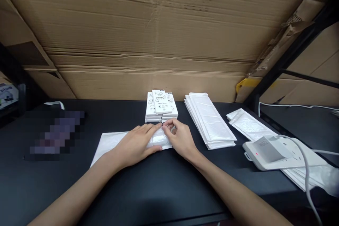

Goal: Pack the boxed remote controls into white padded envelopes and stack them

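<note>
A white padded mailer [110, 142] lies lengthwise on the black table in front of me. Flat across its middle rests my left hand [134, 145], thumb apart from the other fingers, pressing on the bag. At the mailer's right end my right hand [180, 137] has its thumb and fingertips pinched together on the edge; the fingers partly hide that end. The bag bulges between my hands, and its contents cannot be made out. Just behind them stand stacked small white printed boxes [162, 103], one lying askew on top.
To the right is a pile of white padded mailers [212, 122]. Further right, more mailers [250, 126] lie under a white power strip [296, 152] with a grey adapter [268, 149] and cables. Cardboard [148, 84] walls the back. A blurred-out item [59, 132] lies left.
</note>
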A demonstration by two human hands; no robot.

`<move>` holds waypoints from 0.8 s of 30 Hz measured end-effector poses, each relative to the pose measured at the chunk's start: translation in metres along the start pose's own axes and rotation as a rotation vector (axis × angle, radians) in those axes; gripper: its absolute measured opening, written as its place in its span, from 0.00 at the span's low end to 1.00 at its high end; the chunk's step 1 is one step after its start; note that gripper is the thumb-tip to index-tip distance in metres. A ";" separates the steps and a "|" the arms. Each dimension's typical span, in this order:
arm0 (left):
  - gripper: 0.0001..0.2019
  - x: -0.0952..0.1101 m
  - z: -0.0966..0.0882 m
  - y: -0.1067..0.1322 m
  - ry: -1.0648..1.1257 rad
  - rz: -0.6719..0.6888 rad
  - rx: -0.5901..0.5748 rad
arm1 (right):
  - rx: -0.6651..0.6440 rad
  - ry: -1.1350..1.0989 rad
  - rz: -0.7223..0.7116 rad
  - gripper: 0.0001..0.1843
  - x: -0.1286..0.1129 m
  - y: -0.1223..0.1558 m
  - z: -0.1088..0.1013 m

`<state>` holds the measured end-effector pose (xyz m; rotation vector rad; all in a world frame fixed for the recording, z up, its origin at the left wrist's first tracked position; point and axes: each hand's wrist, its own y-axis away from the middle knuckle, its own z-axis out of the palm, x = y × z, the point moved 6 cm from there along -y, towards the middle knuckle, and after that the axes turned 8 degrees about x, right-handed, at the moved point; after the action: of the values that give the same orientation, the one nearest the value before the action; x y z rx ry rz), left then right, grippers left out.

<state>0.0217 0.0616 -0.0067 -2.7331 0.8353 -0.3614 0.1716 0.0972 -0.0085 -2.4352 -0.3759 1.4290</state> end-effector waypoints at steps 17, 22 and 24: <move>0.26 0.003 -0.004 -0.001 0.020 -0.007 0.000 | -0.006 0.067 -0.029 0.09 -0.001 0.003 0.001; 0.27 0.002 -0.003 0.000 0.005 0.009 -0.005 | 0.096 0.346 -0.186 0.13 -0.016 -0.005 -0.009; 0.29 0.002 -0.003 0.001 0.001 0.021 -0.007 | 0.106 0.429 -0.271 0.15 -0.024 -0.017 -0.010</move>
<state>0.0220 0.0590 -0.0036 -2.7286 0.8661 -0.3558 0.1677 0.1029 0.0223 -2.4072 -0.4898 0.7709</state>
